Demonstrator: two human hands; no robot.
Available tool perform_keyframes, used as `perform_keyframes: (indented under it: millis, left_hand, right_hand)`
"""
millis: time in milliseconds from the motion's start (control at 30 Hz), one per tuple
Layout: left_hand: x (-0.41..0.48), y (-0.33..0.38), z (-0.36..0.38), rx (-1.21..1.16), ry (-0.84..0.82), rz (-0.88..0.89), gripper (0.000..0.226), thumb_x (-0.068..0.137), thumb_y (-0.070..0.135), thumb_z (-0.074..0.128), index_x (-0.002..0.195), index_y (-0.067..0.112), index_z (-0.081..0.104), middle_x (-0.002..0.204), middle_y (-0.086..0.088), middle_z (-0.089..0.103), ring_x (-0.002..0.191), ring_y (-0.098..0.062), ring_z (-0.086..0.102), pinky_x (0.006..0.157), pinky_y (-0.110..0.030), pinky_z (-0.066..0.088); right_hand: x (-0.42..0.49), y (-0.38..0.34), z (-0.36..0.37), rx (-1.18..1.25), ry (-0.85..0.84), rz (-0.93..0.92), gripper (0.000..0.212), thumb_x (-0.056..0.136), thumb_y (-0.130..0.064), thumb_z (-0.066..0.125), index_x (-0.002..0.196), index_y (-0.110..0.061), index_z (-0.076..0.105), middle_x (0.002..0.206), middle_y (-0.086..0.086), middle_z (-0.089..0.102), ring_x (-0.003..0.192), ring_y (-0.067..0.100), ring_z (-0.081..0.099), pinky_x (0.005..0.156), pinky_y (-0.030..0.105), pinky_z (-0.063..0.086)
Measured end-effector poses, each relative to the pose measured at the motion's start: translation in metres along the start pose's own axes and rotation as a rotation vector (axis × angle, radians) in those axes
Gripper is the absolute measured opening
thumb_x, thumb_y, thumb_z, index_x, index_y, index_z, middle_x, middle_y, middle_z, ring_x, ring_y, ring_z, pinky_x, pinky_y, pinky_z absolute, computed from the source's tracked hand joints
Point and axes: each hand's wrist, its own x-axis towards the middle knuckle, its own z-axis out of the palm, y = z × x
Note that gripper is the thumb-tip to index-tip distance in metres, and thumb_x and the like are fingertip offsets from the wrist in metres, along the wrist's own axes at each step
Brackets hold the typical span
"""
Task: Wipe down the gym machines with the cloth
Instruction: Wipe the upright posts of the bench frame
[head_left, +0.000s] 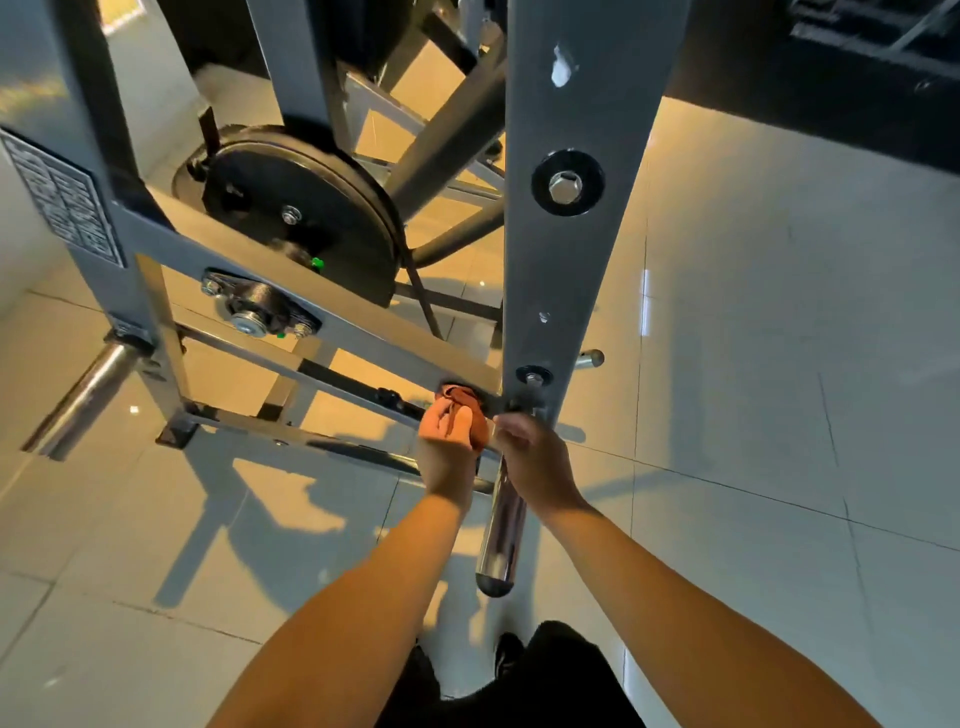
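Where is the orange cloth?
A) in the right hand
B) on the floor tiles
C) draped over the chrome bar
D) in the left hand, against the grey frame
D: the left hand holds the bunched orange cloth against the grey frame.

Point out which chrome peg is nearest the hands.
The centre chrome peg, running from under the right hand toward the camera. The left peg and the short right stub stand well clear of both hands.

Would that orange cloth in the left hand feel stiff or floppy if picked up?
Probably floppy: the cloth is bunched and creased in the left hand. Likely light too, since it drapes loosely over the fingers.
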Motion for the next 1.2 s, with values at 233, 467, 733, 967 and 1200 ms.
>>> perform_keyframes:
  millis: [233,467,733,967,1200]
  left_hand:
    - [-0.024,-0.029,0.035,0.185,0.058,0.11,0.022,0.101,0.024,0.058,0.094,0.039,0.072,0.096,0.003,0.075,0.094,-0.02,0.072,0.09,-0.049,0.058]
    - [-0.023,-0.002,0.072,-0.074,0.312,0.141,0.02,0.085,-0.005,0.041,0.084,0.0,0.06,0.074,-0.01,0.06,0.067,-0.019,0.056,0.066,-0.031,0.049]
    - [-0.073,0.022,0.092,0.09,0.468,0.251,0.016,0.098,0.024,0.062,0.099,0.037,0.071,0.104,0.006,0.073,0.096,-0.02,0.07,0.076,-0.028,0.059]
    - [-0.099,0.095,0.135,-0.047,0.451,0.535,0.017,0.098,0.031,0.063,0.112,0.04,0.065,0.12,0.012,0.061,0.117,-0.025,0.061,0.094,-0.051,0.057]
    - [-0.102,0.063,0.127,0.113,0.369,0.409,0.024,0.097,0.02,0.067,0.103,0.043,0.062,0.12,-0.001,0.061,0.112,-0.021,0.063,0.092,-0.04,0.059]
  right_hand:
    - [0.011,0.043,-0.023,0.14,-0.121,0.042,0.02,0.101,-0.007,0.054,0.108,-0.015,0.071,0.11,0.006,0.069,0.097,-0.003,0.064,0.091,0.019,0.053]
    - [0.035,0.055,-0.055,0.06,-0.328,-0.069,0.022,0.098,-0.003,0.06,0.11,-0.019,0.069,0.106,-0.003,0.067,0.099,0.009,0.06,0.085,0.005,0.041]
    - [0.033,0.033,-0.114,0.262,-0.241,-0.069,0.021,0.099,-0.014,0.057,0.102,-0.034,0.062,0.104,-0.015,0.065,0.099,-0.002,0.061,0.081,0.015,0.046]
    - [0.042,-0.033,-0.15,0.364,-0.141,-0.287,0.035,0.102,-0.024,0.057,0.137,-0.027,0.055,0.13,-0.011,0.056,0.116,-0.003,0.052,0.084,-0.003,0.039]
    - [0.033,-0.04,-0.15,0.237,-0.175,-0.26,0.04,0.104,-0.026,0.053,0.144,-0.025,0.05,0.145,-0.005,0.051,0.125,0.001,0.045,0.08,-0.008,0.034]
